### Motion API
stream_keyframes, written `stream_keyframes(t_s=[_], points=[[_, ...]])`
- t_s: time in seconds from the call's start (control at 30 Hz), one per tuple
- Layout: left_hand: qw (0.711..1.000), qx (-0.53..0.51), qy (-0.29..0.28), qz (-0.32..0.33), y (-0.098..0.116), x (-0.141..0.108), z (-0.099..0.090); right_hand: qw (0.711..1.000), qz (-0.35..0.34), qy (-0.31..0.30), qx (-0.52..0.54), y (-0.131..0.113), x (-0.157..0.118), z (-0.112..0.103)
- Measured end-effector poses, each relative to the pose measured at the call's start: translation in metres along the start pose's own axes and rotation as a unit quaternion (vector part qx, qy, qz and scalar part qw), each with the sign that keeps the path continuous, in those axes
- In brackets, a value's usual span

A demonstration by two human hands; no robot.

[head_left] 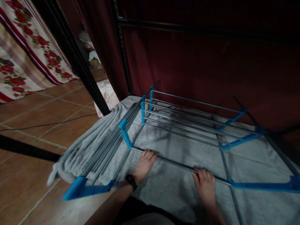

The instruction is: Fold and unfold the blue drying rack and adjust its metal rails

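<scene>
A rack of grey metal tubes (173,162) with blue plastic connectors (126,134) lies across a grey blanket. My left hand (144,162), with a black band on its wrist, is wrapped over the nearest crosswise tube toward its left end. Farther right on that same tube, my right hand (205,182) has its fingers curled over it. Several parallel tubes span the part of the rack beyond my hands. A bundle of loose grey tubes (110,147) lies at the left, beside the rack's left side. A larger blue end piece (82,187) sits at the near left corner.
Folds of the grey blanket (91,140) bunch up at the left edge. Black metal posts (79,68) frame the surface, with a dark red curtain (187,62) behind. A flowered cloth (25,47) hangs at the far left above the tiled floor (30,150), where a cable (47,125) runs.
</scene>
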State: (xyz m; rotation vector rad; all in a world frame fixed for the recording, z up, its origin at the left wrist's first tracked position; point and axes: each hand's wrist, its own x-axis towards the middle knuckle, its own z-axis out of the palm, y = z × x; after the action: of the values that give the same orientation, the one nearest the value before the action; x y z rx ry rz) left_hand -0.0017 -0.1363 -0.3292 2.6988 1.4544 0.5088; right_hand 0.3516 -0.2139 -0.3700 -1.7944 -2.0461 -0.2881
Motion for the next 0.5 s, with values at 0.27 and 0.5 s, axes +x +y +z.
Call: stream_keyframes(t_s=[0.27,0.5], points=[[0.999,0.035,-0.024,0.005,-0.006,-0.005,0.012,1.000,0.000,-0.012,0.008,-0.003,0.000,-0.001],[0.999,0.047,0.003,0.023,-0.012,-0.005,0.020,1.000,0.000,-0.015,-0.007,-0.003,0.000,0.003]])
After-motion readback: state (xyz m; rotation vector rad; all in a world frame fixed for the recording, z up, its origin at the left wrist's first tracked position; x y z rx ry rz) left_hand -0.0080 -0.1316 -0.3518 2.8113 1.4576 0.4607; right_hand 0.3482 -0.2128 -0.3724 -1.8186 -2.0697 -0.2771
